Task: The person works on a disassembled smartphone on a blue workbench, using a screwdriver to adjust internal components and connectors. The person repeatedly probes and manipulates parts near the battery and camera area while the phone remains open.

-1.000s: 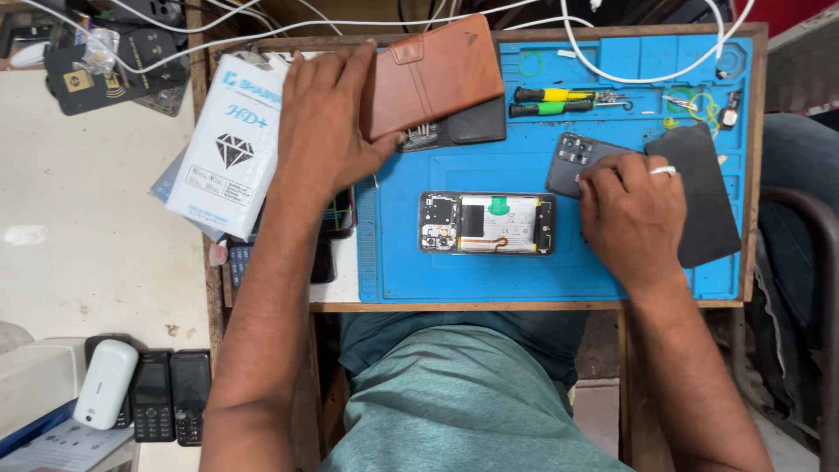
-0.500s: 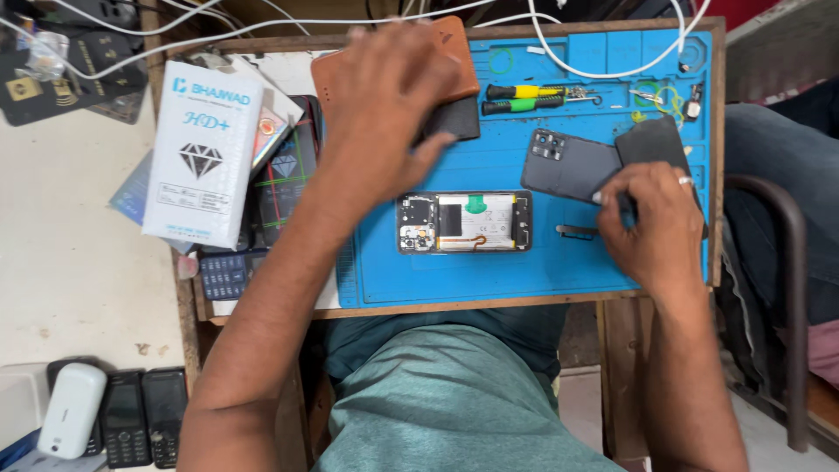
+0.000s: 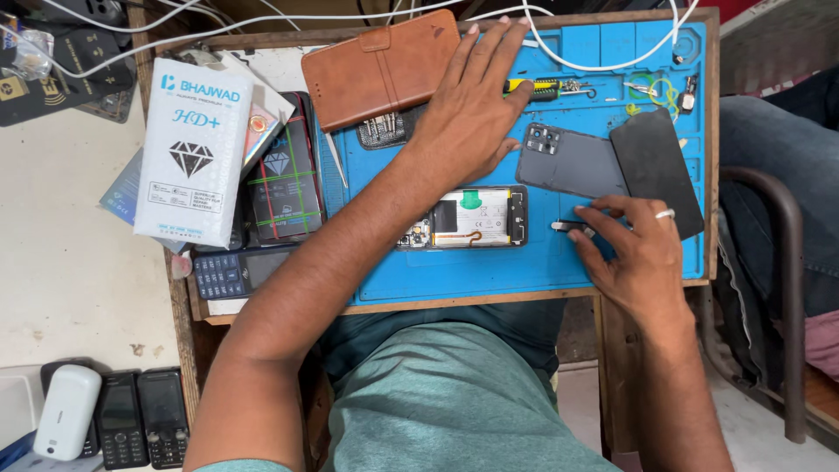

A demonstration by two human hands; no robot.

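An opened phone (image 3: 476,218) with its battery and flex cable exposed lies on a blue work mat (image 3: 454,271). My left hand (image 3: 468,105) stretches flat above it, fingers apart, its tips near a screwdriver (image 3: 537,86) with a yellow and green handle and beside a brown wallet case (image 3: 380,70). My right hand (image 3: 638,253), wearing a ring, pinches a small dark metal part (image 3: 566,226) on the mat right of the phone. A grey back cover (image 3: 572,162) and a black screen panel (image 3: 657,170) lie above that hand.
A white box (image 3: 190,144), stacked packets (image 3: 284,179) and a keypad phone (image 3: 234,273) crowd the table's left. White cables (image 3: 594,63) cross the top. More keypad phones (image 3: 140,418) and a white device (image 3: 65,411) lie lower left. A chair arm (image 3: 786,288) stands right.
My left hand has moved right off the brown wallet case toward the screwdriver. My right hand has dropped from the black panel down to the small metal part on the mat.
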